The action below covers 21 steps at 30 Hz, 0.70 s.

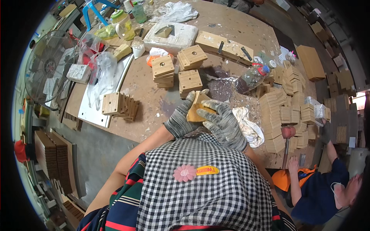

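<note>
Close in front of me, my left hand (180, 117), in a grey striped knit glove, grips a small light-wood block (200, 97). My right hand (224, 121), gloved alike, holds a yellow-brown sheet that looks like sandpaper (197, 113) against the block's near side. Its fingers bend over the sheet. Just beyond my hands stand three stacks of square wooden blocks with holes: a left one (163, 68), a far one (192, 55) and a nearer one (190, 79). Another row of such blocks (119, 105) leans together at the table's left edge.
A heap of plain wooden blocks (271, 115) covers the right side, with a red-headed mallet (288, 133) beside it. A white cloth (246, 127) lies by my right hand. Bottles (252, 77), a long wooden piece (223, 46) and a fan (50, 67) stand around. A co-worker (320, 192) is at right.
</note>
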Motion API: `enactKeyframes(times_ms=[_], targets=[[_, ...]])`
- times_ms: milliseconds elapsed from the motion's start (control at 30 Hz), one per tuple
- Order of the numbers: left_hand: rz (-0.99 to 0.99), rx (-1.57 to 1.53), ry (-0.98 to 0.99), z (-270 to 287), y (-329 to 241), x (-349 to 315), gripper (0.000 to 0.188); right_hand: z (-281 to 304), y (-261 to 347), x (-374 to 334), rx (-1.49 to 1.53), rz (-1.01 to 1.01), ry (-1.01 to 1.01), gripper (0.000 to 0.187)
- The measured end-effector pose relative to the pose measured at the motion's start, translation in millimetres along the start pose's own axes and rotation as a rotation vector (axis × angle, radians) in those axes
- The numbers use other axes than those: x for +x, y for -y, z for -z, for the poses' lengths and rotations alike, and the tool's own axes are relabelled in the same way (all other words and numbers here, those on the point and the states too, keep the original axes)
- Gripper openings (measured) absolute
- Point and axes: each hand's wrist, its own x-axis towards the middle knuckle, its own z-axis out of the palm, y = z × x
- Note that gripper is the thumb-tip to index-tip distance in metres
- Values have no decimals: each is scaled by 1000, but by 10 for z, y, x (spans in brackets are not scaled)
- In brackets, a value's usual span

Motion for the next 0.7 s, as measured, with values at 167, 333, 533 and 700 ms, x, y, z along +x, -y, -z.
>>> enactKeyframes(times_ms=[167,333,533,700], targets=[[-26,126,-240,99,-71,12,59,26,-4,-40,-241,118,226,40],[-239,185,-268,44,-211,90,62,117,-38,-118,-268,236,172,41],[10,-170,102,61,-314,-14,65,385,-216,-288,-68,143,-291,41],[-4,-73,90,15,-291,-122,68,559,-239,-320,-98,64,-420,37]])
